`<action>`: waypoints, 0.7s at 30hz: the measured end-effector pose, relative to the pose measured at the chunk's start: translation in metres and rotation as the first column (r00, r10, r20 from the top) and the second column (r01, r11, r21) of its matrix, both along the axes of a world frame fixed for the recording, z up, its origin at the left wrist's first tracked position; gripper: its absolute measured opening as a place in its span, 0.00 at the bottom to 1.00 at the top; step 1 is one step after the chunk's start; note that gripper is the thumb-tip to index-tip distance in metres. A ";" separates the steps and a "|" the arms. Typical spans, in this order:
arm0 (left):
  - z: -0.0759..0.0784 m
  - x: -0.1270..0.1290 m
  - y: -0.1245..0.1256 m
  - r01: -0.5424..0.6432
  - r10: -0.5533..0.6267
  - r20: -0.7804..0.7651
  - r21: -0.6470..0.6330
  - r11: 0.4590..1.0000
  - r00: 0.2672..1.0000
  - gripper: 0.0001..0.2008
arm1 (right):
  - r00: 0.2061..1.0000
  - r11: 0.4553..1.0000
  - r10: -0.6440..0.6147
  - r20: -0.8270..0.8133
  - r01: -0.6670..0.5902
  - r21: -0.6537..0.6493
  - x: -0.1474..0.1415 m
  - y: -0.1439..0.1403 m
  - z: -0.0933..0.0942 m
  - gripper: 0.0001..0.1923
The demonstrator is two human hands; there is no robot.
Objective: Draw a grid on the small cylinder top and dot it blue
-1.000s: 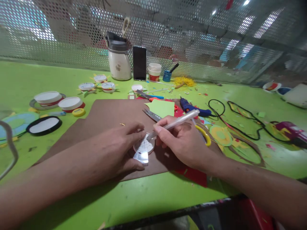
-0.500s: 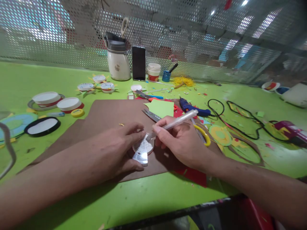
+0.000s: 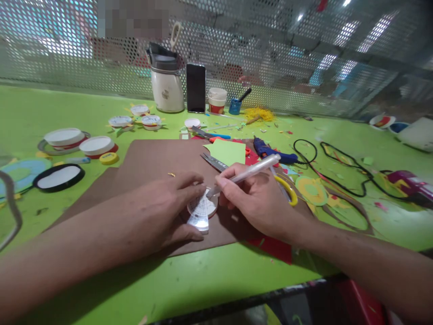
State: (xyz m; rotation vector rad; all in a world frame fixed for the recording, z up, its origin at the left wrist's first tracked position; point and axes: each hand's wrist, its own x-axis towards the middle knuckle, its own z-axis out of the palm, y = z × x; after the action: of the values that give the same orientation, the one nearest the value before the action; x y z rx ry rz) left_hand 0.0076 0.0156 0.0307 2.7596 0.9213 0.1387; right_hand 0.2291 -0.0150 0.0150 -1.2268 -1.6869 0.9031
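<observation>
In the head view, 2 bare hands work over a brown board (image 3: 154, 155) on a green table (image 3: 189, 280). The left hand (image 3: 162, 210) is arched and half open, thumb well apart from the fingers. Its fingertips hold a clear ruler (image 3: 199, 222) down on a small white disc (image 3: 212, 206), and the thumb lies by the ruler's lower end. The right hand (image 3: 259, 198) grasps a pale pen (image 3: 257, 167) between thumb and fingers, the other fingers curled under. The pen slants, its tip down at the disc beside the ruler's edge; whether it touches the surface is too small to tell.

The disc lies flat on the board between the 2 hands, just beside the left fingertips and partly under the ruler. Beyond the right hand, scissors (image 3: 291, 192) show a yellow handle and a blade near a sheet of green paper (image 3: 230, 152).

The ruler carries fine dark lines, but no figure can be read. Dark lettering on the yellow lid (image 3: 108, 158) at the left is too small to make out, as are the marks on the scissors' blade. The white jug (image 3: 168, 92) at the back bears 1 small brown emblem, not legible.
</observation>
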 end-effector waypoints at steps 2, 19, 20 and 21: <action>0.001 0.001 0.000 0.005 -0.006 -0.016 -0.012 1.000 1.000 0.17 | 1.000 1.000 0.000 0.006 0.000 0.002 0.000 0.000 0.000 0.12; 0.000 -0.001 0.000 0.009 -0.009 0.009 -0.031 0.999 1.000 0.16 | 0.998 1.000 -0.009 0.058 0.008 0.009 0.001 -0.001 0.002 0.12; -0.001 -0.001 0.001 0.013 -0.013 0.010 -0.022 1.000 1.000 0.16 | 0.998 1.000 -0.010 0.057 0.010 0.009 0.001 -0.001 0.002 0.12; -0.001 0.000 0.001 0.016 -0.016 0.013 -0.017 1.000 1.000 0.16 | 0.998 1.000 -0.009 0.057 0.009 0.013 0.000 -0.001 0.002 0.12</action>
State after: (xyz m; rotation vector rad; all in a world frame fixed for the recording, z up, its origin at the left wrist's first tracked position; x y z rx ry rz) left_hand 0.0073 0.0164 0.0296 2.7468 0.8930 0.1453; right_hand 0.2295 -0.0165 0.0170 -1.2618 -1.7284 0.8580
